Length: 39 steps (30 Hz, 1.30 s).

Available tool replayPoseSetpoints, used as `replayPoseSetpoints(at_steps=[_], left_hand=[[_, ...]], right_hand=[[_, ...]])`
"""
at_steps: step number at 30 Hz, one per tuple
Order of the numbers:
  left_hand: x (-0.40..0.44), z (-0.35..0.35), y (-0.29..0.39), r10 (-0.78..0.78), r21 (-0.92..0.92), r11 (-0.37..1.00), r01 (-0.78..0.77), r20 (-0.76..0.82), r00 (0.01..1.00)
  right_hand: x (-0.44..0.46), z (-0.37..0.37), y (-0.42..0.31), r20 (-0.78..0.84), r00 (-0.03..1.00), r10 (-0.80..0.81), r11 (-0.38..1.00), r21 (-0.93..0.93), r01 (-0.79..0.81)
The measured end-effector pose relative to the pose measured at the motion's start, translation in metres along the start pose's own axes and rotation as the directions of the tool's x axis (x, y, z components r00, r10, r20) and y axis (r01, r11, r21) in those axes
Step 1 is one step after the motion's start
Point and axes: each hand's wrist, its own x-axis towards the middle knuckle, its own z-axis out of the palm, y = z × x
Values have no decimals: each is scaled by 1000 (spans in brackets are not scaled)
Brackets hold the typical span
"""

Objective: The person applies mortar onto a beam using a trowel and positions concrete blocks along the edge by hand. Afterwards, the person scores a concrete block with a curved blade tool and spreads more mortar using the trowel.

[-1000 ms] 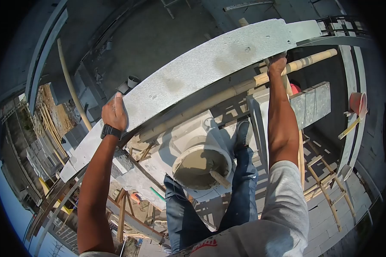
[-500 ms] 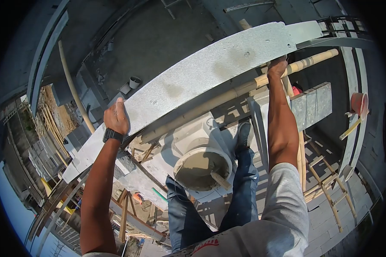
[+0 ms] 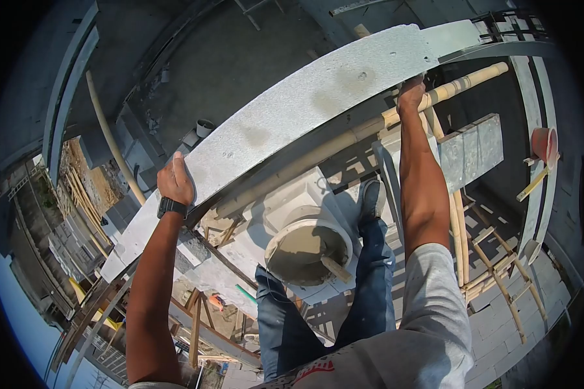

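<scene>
A long pale grey block (image 3: 292,110) spans the view, appearing curved, from lower left to upper right. My left hand (image 3: 176,181), with a dark watch on its wrist, grips the block's left part, thumb on the top face. Near the other end, my right hand (image 3: 411,94) holds the block's near edge from below, its fingers partly hidden under it. Another pale block (image 3: 457,37) adjoins at the upper right. Below the block, between my hands, is a bucket of grey mortar (image 3: 298,256) with a handle (image 3: 337,268) sticking out.
A bamboo pole (image 3: 350,141) runs just under the block. My legs and one shoe (image 3: 372,198) are beside the bucket. At right are a grey slab (image 3: 472,155), a reddish container (image 3: 544,144) and a bamboo ladder (image 3: 505,285). Lower ground with building debris shows at left.
The view has shifted slightly. The right end of the block and my right hand appear a little higher and farther left. Both hands keep their hold on the block.
</scene>
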Motion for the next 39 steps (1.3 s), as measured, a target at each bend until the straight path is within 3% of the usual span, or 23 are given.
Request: replayPoseSetpoints(at_steps=[2,5,7,8,10,13,14,15,17,19,20,21,22,25,27,30,32,34,36,38,39], left_hand=[[0,0,1,18,-5,1000,-18,-6,1000],[0,0,2,38,0,999,-38,-28,999],[1,1,-3,55,17,998,-54,-37,998],[1,3,-8,64,30,998,-63,-36,997],[2,5,-15,70,46,997,-69,-28,997],[0,7,-13,42,-8,999,-42,-51,998],[1,4,-17,30,24,999,-30,2,1000],[2,6,-18,40,13,999,-40,-30,999],[-2,9,-22,48,-3,999,-49,-80,996],[-3,7,-19,32,-4,999,-32,-58,998],[-3,7,-18,17,-28,999,-18,-48,999],[-1,5,-16,1,-48,999,-3,-36,999],[-3,1,-6,-47,-56,997,46,-16,999],[-1,-3,6,-60,-54,997,61,17,998],[-2,-1,-7,-29,-9,1000,29,-18,999],[-2,2,-5,-28,-33,999,28,-18,999],[-3,1,-9,-37,-18,999,37,-8,999],[-3,1,2,-26,-75,997,23,-32,999],[-2,0,-4,-25,-49,999,23,-47,999],[-6,13,-2,-26,-43,999,24,-50,998],[0,10,-5,-13,-19,1000,12,-62,998]], right_hand=[[6,-8,-1,71,993,90,994,-72,-85],[7,-9,3,123,992,33,997,66,-42],[-14,-16,-30,122,988,95,995,-12,-94],[-8,-13,-19,105,992,65,985,-168,-47],[-6,-23,-27,180,973,142,973,-207,-104],[21,-33,-14,201,979,-20,1000,1,20],[32,-46,-25,348,933,92,967,193,-167],[46,-57,-43,320,936,146,949,223,-224],[72,-80,-80,342,901,266,789,460,-407],[134,-89,-62,343,908,240,637,650,-413],[162,-95,-53,482,869,111,523,715,-464],[179,-92,-47,590,806,-37,400,748,-529],[158,-71,-72,527,849,40,380,778,-500],[95,-1,-74,531,829,175,549,646,-530],[94,5,-89,609,777,160,490,634,-598],[127,-7,-93,756,652,60,560,516,-649],[151,-29,-127,750,661,-13,404,609,-683],[187,-51,-122,709,682,-176,367,691,-623],[155,-32,-109,669,742,-36,387,694,-607],[108,11,-113,532,813,237,467,672,-575],[104,23,-109,511,823,249,485,670,-563]])
